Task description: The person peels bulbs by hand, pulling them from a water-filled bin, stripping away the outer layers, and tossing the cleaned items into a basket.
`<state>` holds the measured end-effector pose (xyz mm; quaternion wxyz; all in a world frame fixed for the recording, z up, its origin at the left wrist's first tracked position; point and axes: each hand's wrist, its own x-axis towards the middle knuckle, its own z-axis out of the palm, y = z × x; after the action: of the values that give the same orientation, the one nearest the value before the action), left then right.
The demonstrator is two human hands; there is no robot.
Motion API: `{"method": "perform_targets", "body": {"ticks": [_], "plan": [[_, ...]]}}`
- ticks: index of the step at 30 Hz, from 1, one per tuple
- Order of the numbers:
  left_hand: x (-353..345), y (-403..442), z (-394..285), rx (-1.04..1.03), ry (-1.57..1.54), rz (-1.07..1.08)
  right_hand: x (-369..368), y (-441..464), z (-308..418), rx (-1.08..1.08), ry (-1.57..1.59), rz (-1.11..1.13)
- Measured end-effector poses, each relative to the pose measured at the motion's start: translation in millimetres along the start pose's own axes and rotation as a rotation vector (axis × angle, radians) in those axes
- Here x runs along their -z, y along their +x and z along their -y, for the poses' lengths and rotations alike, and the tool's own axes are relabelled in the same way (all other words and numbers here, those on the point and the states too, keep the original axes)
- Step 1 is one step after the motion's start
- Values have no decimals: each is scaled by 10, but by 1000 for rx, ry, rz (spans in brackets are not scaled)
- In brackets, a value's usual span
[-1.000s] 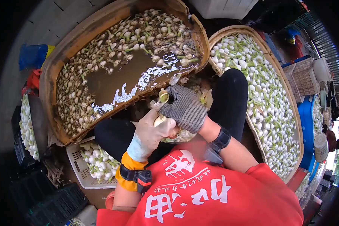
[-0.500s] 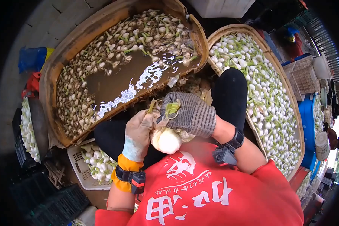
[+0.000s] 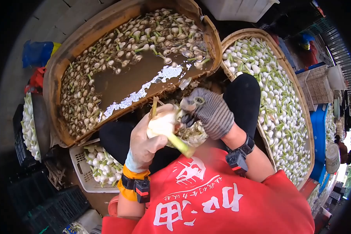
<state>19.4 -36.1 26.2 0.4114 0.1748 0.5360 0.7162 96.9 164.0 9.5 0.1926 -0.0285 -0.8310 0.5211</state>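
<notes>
One left hand point(image 3: 142, 144) is gripping one garlic bulb point(image 3: 162, 124) above the lap, while one right hand point(image 3: 212, 113) is curling beside it, its blurred fingertips hiding whether they are holding anything. Two big tubs, brown point(image 3: 52, 93) and pale-lined point(image 3: 307, 132), are flanking them, their near rims leaving narrow room; knees are partly hiding the peelings point(image 3: 195, 134).

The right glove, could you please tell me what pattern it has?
The glove is grey with darker stripes, clearest in the head view.
</notes>
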Motion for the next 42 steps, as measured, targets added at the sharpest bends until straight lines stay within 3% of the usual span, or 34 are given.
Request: {"method": "perform_targets", "body": {"ticks": [1, 3, 5, 6, 7, 9, 11, 13, 15, 16, 18, 21, 23, 25, 27, 29, 30, 31, 34, 36, 37, 39, 41, 42], "plan": [[1, -15, -21, 71, -213, 101, 88, 68, 212, -444, 286, -40], [118, -57, 51, 138, -562, 289, 122, 103, -9, -523, 908, -279], [161, -83, 89, 86, -765, 341, 267, 145, -116, -561, 843, -310], [163, -52, 85, 18, -814, 358, 307, 97, -289, -440, 392, -80], [154, -55, 75, -28, -835, 303, 248, 86, -353, -349, -339, 139], [111, 4, 125, -149, -792, 165, 43, -80, -416, -126, -787, 158], [70, 91, 142, -218, -768, 123, 7, -28, -237, -304, -302, 180], [52, 147, 154, -342, -541, -33, -17, 46, 13, -260, -215, 246], [66, 215, 204, -380, -378, -35, -52, 63, 230, -446, 388, 496], [53, 228, 195, -388, -167, -59, -116, 46, 184, -452, 389, 477], [91, 245, 104, -339, 81, -80, -257, -17, 22, 24, -315, 268], [153, 211, 37, -177, 233, -57, -194, -6, 251, -109, -463, 141], [128, 169, 9, -100, 299, -103, -193, -62, 184, -86, -442, 155], [135, 132, -8, -98, 368, -62, -116, -83, 138, -75, -241, 309], [101, 89, 11, -91, 323, -60, -48, -69, 189, -1, -338, 305], [93, 57, -12, -60, 253, -19, 2, -11, 257, 203, -84, 164], [104, 17, 11, 51, 127, 24, 90, 61, 373, -345, 242, 210], [131, -17, -27, 102, 129, 85, 131, 165, 401, -207, 152, 69], [-10, 10, -35, 61, -308, 203, 139, 411, 107, -231, 158, 68], [47, 83, 28, -10, -531, 314, 8, 523, -604, -9, -456, -125], [44, 66, -5, -26, -531, 273, 81, 587, -634, -443, -628, 238], [115, 41, 0, -66, -467, 201, 7, 325, -586, -365, -743, 307], [236, 22, 35, -5, -360, 49, 4, 180, -267, -420, -665, 292], [284, 27, 98, 1, -211, -76, -43, 61, -233, -281, -624, 215]]}}
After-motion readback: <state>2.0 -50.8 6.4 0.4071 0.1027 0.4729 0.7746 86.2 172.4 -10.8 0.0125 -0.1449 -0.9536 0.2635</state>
